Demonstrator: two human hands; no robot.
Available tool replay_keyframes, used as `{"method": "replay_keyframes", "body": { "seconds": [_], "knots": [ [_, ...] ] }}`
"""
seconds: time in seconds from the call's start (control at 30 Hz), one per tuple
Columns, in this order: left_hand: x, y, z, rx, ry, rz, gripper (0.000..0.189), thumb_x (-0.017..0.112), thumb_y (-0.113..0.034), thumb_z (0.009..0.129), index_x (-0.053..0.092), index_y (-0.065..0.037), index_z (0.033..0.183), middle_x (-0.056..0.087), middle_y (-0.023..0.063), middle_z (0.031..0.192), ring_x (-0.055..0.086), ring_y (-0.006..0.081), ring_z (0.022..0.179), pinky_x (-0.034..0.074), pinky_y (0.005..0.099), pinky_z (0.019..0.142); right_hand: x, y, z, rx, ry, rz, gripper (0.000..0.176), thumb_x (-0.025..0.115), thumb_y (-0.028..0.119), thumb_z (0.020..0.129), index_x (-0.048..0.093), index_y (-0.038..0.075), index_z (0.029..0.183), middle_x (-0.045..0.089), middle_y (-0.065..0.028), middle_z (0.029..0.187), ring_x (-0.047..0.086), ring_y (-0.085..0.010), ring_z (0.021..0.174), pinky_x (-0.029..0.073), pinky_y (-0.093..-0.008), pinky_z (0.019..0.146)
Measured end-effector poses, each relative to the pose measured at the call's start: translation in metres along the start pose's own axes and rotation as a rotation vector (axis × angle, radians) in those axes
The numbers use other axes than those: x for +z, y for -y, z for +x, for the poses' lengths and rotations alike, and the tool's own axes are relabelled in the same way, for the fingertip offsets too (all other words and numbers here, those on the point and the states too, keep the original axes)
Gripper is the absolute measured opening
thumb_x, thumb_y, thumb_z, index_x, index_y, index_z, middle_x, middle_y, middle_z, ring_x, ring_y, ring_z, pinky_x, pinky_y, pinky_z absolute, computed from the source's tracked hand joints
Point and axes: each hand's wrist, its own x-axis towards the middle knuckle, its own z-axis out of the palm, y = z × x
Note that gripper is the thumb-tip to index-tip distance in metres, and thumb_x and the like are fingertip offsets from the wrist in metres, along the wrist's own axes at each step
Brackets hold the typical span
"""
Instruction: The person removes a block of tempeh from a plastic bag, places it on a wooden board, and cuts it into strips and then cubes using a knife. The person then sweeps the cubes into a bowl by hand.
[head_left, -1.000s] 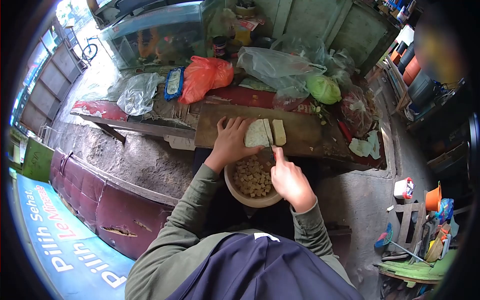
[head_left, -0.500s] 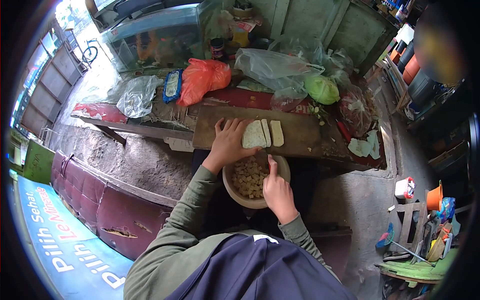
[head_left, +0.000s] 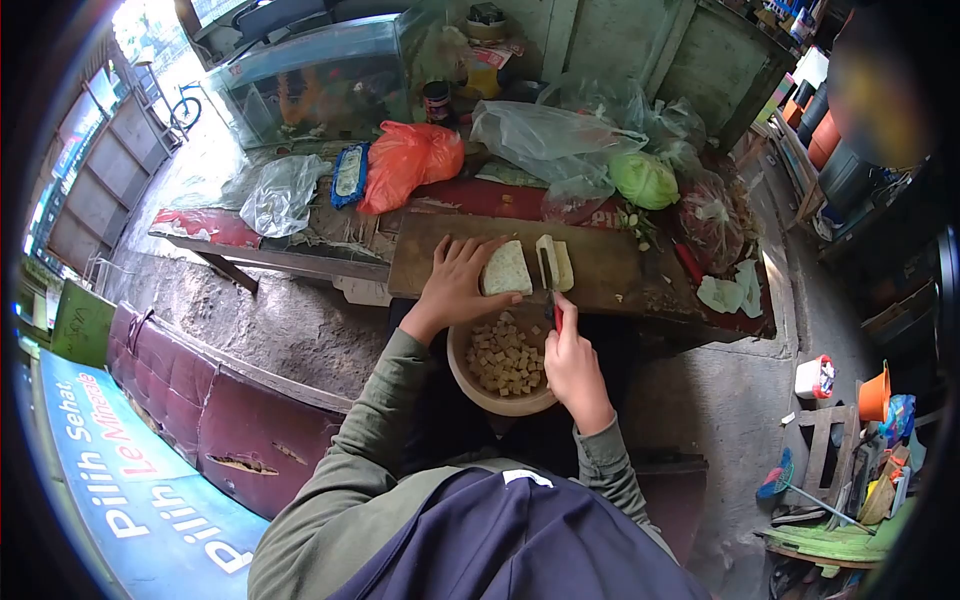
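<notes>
Two slices (head_left: 565, 268) by knife (head_left: 558, 317) in right hand (head_left: 576, 370), block (head_left: 509, 270) seemingly touching left hand (head_left: 456, 284)

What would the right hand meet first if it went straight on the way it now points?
The right hand would likely first meet the pale slices beside its knife on the board; its height is unclear.

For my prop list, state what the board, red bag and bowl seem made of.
The board looks like matte wood, its brown surface uneven. The red bag seems glossy plastic, crinkled and translucent. The bowl, smooth and beige, is probably plastic, possibly ceramic.
</notes>
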Motion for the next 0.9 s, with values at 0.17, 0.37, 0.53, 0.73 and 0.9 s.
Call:
{"method": "replay_keyframes", "body": {
  "seconds": [0.17, 0.37, 0.53, 0.73, 0.9],
  "knots": [
    [-0.005, 0.002, -0.002, 0.001, 0.009, -0.151, 0.085, 0.073, -0.058, 0.086, 0.048, -0.016, 0.155, 0.051, 0.0146, 0.151, 0.044, 0.0343, 0.145, 0.016, 0.0576, 0.128, -0.012, 0.023, -0.002, -0.049, -0.064, 0.000, 0.060, 0.050, 0.011, 0.102, 0.029, 0.012, 0.158, 0.069, -0.0312, 0.088, 0.068, -0.0522, 0.080, 0.054, -0.0616, 0.071],
    [-0.001, -0.001, -0.003, 0.016, 0.014, -0.015, 0.079, 0.069, -0.063, 0.088, 0.051, -0.023, 0.153, 0.054, 0.0142, 0.147, 0.046, 0.0352, 0.141, 0.018, 0.0570, 0.127, 0.006, 0.031, 0.005, -0.147, -0.009, -0.167, 0.063, 0.052, 0.010, 0.099, 0.032, 0.011, 0.159, 0.068, -0.0293, 0.098, 0.069, -0.0500, 0.084, 0.056, -0.0589, 0.075],
    [-0.001, -0.001, -0.003, 0.018, -0.005, -0.018, 0.078, 0.069, -0.063, 0.088, 0.053, -0.023, 0.152, 0.055, 0.0136, 0.145, 0.048, 0.0352, 0.139, 0.018, 0.0567, 0.127, 0.008, 0.031, 0.008, -0.135, 0.016, -0.199, 0.063, 0.052, 0.010, 0.099, 0.032, 0.011, 0.160, 0.068, -0.0294, 0.098, 0.070, -0.0497, 0.083, 0.057, -0.0593, 0.076],
    [-0.001, -0.001, -0.003, 0.019, -0.005, -0.024, 0.079, 0.070, -0.063, 0.088, 0.053, -0.022, 0.153, 0.055, 0.0135, 0.144, 0.047, 0.0343, 0.140, 0.018, 0.0576, 0.127, 0.004, 0.036, 0.008, -0.132, 0.040, -0.197, 0.062, 0.052, 0.011, 0.099, 0.033, 0.009, 0.159, 0.068, -0.0302, 0.098, 0.070, -0.0499, 0.084, 0.057, -0.0589, 0.077],
    [-0.002, -0.002, -0.003, 0.022, 0.007, -0.030, 0.080, 0.070, -0.063, 0.087, 0.052, -0.021, 0.154, 0.056, 0.0135, 0.142, 0.046, 0.0338, 0.140, 0.018, 0.0589, 0.127, 0.001, 0.038, 0.010, -0.119, 0.059, -0.240, 0.061, 0.052, 0.011, 0.099, 0.034, 0.008, 0.157, 0.070, -0.0301, 0.092, 0.071, -0.0497, 0.083, 0.058, -0.0577, 0.075]
  ]
}}
